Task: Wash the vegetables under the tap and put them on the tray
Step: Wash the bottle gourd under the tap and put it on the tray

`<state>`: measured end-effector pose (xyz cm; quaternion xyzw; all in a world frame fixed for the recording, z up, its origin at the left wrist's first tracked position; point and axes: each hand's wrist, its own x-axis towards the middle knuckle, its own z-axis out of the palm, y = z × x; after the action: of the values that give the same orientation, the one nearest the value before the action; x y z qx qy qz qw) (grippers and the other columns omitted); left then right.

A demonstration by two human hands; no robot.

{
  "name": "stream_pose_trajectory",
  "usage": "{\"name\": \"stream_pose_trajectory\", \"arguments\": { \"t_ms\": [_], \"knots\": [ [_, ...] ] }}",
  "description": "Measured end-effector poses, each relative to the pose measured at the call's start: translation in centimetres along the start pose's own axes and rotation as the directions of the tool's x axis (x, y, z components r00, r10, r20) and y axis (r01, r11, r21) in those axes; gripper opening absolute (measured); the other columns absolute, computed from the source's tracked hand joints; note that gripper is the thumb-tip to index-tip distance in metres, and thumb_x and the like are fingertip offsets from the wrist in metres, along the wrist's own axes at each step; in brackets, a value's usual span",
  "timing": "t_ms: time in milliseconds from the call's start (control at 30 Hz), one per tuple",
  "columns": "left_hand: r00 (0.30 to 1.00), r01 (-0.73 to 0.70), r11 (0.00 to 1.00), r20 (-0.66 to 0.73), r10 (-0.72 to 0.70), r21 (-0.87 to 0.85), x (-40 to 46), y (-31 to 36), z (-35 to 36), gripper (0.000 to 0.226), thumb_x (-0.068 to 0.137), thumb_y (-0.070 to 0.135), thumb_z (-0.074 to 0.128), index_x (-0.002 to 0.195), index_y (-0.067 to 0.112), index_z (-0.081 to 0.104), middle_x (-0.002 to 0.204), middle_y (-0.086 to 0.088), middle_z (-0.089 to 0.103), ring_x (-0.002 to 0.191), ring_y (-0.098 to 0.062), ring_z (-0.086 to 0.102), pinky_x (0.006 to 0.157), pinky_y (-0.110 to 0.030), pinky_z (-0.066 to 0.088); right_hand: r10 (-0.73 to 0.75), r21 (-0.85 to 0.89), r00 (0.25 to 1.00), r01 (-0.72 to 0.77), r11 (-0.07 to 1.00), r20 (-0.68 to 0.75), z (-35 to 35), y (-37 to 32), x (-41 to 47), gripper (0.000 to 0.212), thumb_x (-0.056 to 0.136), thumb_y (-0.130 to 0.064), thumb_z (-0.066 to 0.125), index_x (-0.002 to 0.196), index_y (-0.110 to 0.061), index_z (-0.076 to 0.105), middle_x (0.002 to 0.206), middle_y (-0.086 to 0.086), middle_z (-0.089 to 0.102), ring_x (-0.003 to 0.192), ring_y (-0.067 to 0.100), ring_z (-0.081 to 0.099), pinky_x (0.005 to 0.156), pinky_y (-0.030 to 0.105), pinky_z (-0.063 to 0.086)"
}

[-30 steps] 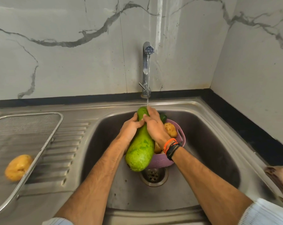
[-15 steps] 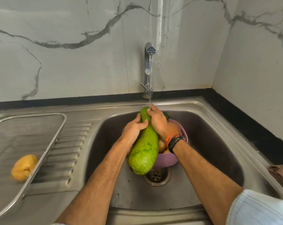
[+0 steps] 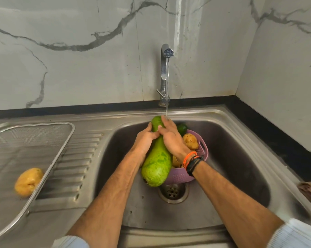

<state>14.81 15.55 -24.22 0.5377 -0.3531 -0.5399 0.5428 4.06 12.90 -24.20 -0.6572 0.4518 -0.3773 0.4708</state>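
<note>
Head view: both hands, left hand (image 3: 145, 140) and right hand (image 3: 170, 138), wrap curled fingers round the green gourd's (image 3: 157, 161) narrow far end, under the tap (image 3: 164, 68) stream, above the sink (image 3: 240, 158); one potato (image 3: 28, 181) on the left tray (image 3: 44, 136).

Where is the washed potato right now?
In the head view the potato lies far left, on the mesh tray over the draining board, left of the sink.

Both hands, left hand (image 3: 145, 140) and right hand (image 3: 171, 140), hold a green gourd (image 3: 157, 163) under the running tap (image 3: 164, 68), above the sink (image 3: 240, 158).
</note>
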Motion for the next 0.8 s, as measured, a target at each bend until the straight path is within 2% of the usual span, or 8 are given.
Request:
{"name": "stream_pose_trajectory", "arguments": {
  "t_ms": [133,267,333,400,467,600,700,800],
  "knots": [
    [0.999,0.003,0.999,0.039,-0.004,0.032,-0.8,-0.3,0.6,0.084,0.078,0.026,0.078,0.151,0.026,0.038,0.133,-0.007,0.063,0.114,-0.025,0.065,0.106,-0.046,0.047,0.043,0.081,0.997,-0.037,0.996,-0.067,-1.1,-0.8,1.1,0.049,0.105,-0.022,0.04,0.153,-0.019,0.033,0.162,0.001,0.026,0.149,0.015,0.023,0.123,0.033,0.014],
    [1.0,-0.013,0.999,0.026,0.012,0.037,-0.2,0.1,0.6,0.093,0.063,0.031,0.081,0.148,0.029,0.044,0.126,-0.004,0.068,0.112,-0.024,0.066,0.105,-0.046,0.048,0.004,0.018,0.999,-0.003,1.0,-0.044,-0.9,-0.2,0.3,0.051,0.105,-0.025,0.039,0.155,-0.024,0.028,0.164,-0.002,0.016,0.152,0.016,0.013,0.123,0.032,0.008],
    [1.0,-0.005,1.0,0.028,0.004,0.019,-0.2,0.1,0.4,0.084,0.074,0.025,0.078,0.15,0.029,0.042,0.127,-0.006,0.068,0.112,-0.024,0.066,0.105,-0.046,0.048,0.013,-0.003,1.0,-0.013,1.0,-0.015,-0.5,-0.1,-0.1,0.051,0.105,-0.026,0.04,0.155,-0.025,0.029,0.165,-0.002,0.013,0.152,0.014,0.01,0.122,0.032,0.005],
    [1.0,0.003,0.998,0.018,-0.004,0.065,-0.7,-0.1,0.5,0.083,0.077,0.027,0.078,0.15,0.03,0.04,0.131,-0.005,0.066,0.113,-0.022,0.065,0.106,-0.045,0.047,0.019,0.027,0.999,-0.018,0.999,-0.032,-0.8,-0.5,0.2,0.049,0.105,-0.024,0.041,0.154,-0.022,0.032,0.164,0.0,0.019,0.151,0.015,0.016,0.125,0.035,0.009],
    [0.999,-0.001,0.998,0.044,-0.002,0.07,-1.1,-0.2,0.9,0.074,0.084,0.019,0.073,0.15,0.026,0.04,0.131,-0.004,0.065,0.113,-0.022,0.065,0.106,-0.044,0.047,0.049,0.065,0.996,-0.044,0.997,-0.071,-1.4,-1.1,0.6,0.048,0.105,-0.022,0.041,0.153,-0.02,0.035,0.162,0.001,0.027,0.149,0.016,0.023,0.124,0.037,0.015],
    [1.0,-0.004,0.996,0.026,0.001,0.095,-0.7,0.3,0.7,0.09,0.067,0.028,0.08,0.149,0.028,0.044,0.122,-0.002,0.07,0.11,-0.022,0.067,0.105,-0.045,0.048,0.039,0.019,0.998,-0.038,0.999,-0.049,-1.2,-0.9,-0.1,0.05,0.105,-0.025,0.041,0.154,-0.024,0.03,0.165,-0.001,0.017,0.151,0.015,0.014,0.124,0.035,0.009],
    [1.0,-0.005,0.992,0.009,0.004,0.124,-0.6,0.3,0.4,0.073,0.087,0.016,0.071,0.152,0.025,0.038,0.129,-0.006,0.066,0.111,-0.023,0.065,0.103,-0.042,0.05,0.047,0.028,0.999,-0.047,0.999,-0.027,-0.8,-0.8,-0.2,0.052,0.104,-0.027,0.044,0.154,-0.024,0.031,0.165,-0.001,0.018,0.151,0.015,0.014,0.125,0.037,0.009],
    [1.0,-0.003,0.992,0.011,0.001,0.123,-0.7,0.2,0.2,0.061,0.096,0.012,0.059,0.151,0.027,0.039,0.132,-0.008,0.064,0.112,-0.023,0.065,0.1,-0.042,0.052,0.07,0.064,0.997,-0.067,0.996,-0.036,-0.7,-1.1,0.0,0.062,0.095,-0.031,0.056,0.153,-0.023,0.034,0.16,0.0,0.03,0.147,0.017,0.028,0.123,0.041,0.022]
  ]
}}
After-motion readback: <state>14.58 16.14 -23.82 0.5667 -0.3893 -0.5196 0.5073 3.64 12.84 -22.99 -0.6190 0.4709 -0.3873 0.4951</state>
